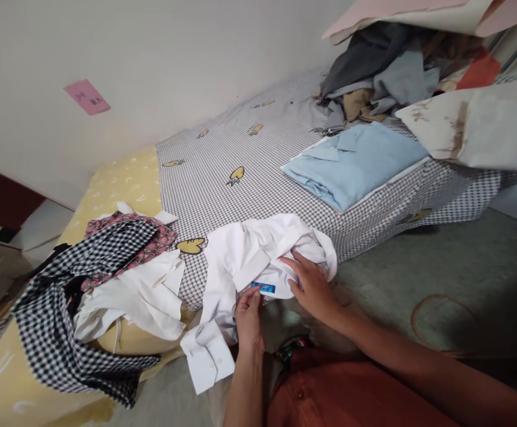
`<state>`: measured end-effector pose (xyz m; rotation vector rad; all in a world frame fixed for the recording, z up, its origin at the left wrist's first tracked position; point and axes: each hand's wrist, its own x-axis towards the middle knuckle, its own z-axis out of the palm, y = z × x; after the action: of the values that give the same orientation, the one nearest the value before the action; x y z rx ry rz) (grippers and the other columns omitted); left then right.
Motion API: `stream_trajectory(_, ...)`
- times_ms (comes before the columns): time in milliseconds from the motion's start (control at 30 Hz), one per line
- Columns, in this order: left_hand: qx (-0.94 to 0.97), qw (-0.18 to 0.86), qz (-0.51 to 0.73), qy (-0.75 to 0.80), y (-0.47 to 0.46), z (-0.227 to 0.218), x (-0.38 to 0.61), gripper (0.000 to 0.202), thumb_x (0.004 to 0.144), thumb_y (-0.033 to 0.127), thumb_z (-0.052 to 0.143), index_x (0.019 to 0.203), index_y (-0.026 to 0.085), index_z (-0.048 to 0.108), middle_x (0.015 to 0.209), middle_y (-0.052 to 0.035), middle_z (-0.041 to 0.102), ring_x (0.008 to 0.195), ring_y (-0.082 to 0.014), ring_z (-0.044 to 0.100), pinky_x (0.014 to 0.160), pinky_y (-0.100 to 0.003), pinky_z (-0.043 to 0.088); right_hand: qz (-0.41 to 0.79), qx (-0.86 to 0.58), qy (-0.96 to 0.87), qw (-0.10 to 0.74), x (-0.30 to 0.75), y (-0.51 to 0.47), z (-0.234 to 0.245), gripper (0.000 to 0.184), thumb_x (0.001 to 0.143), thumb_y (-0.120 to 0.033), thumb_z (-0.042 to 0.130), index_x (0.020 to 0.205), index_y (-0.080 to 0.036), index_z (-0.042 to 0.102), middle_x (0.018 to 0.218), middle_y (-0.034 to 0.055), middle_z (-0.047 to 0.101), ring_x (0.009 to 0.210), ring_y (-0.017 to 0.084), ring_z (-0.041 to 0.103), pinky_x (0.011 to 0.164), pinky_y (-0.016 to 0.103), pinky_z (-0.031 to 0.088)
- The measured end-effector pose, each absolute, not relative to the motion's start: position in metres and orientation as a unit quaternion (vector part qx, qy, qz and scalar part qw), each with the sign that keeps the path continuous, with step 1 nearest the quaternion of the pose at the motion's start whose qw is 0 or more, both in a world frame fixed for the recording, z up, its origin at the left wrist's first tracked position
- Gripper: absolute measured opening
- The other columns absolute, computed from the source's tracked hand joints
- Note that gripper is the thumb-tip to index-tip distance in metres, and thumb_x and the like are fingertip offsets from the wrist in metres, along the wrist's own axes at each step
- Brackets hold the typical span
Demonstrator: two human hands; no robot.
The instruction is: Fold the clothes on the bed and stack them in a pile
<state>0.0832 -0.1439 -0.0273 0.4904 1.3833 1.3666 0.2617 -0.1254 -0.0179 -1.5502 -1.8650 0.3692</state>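
A crumpled white shirt [249,243] lies at the near edge of the bed, one cuff [208,356] hanging over the side. A blue label [263,287] shows inside its collar. My left hand [248,314] pinches the shirt's collar edge just below that label. On the collar's right side rests my right hand [311,281], fingers apart and touching the fabric. Farther back on the bed sits a light blue shirt [360,160], folded flat, with something white beneath it.
Left of the shirt, a black-and-white checked garment [57,326], a white cloth [133,296] and a floral cloth [164,231] lie heaped. Dark and grey clothes [374,71] pile up at the back right. A pink paper [87,96] is on the wall. Grey floor [476,267] borders the bed.
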Motion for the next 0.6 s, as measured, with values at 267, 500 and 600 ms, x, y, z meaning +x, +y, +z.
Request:
stream_trajectory(267,0.210,0.521,0.604,0.565,-0.145,-0.018,0.096,0.043,0.066,0.036,0.083,0.106,0.025,0.076,0.117,-0.0046,0.073,0.110,-0.0195,0.064,0.099,-0.033,0.048,0.139,-0.601,-0.715,0.330,0.263,-0.126,-0.018,0.058,0.086,-0.013,0.052,0.142,-0.028,0.054,0.149,0.0123,0.052,0.128,0.033,0.053,0.101,0.053,0.045)
stream_trajectory(500,0.265,0.533,0.573,0.564,-0.143,-0.015,0.097,0.052,0.067,0.027,0.078,0.118,0.022,0.071,0.113,-0.0053,0.074,0.111,-0.0209,0.064,0.107,-0.037,0.044,0.143,-0.602,-0.714,0.327,0.262,-0.126,-0.018,0.059,0.086,-0.013,0.053,0.143,-0.028,0.054,0.148,0.0119,0.052,0.130,0.032,0.051,0.104,0.053,0.043)
stream_trajectory(600,0.288,0.535,0.561,0.562,-0.143,-0.013,0.096,0.057,0.067,0.027,0.076,0.123,0.022,0.068,0.106,-0.0044,0.075,0.106,-0.0203,0.066,0.104,-0.036,0.046,0.142,-0.604,-0.712,0.328,0.262,-0.126,-0.018,0.057,0.086,-0.013,0.053,0.141,-0.027,0.055,0.148,0.0126,0.052,0.130,0.032,0.051,0.104,0.053,0.043)
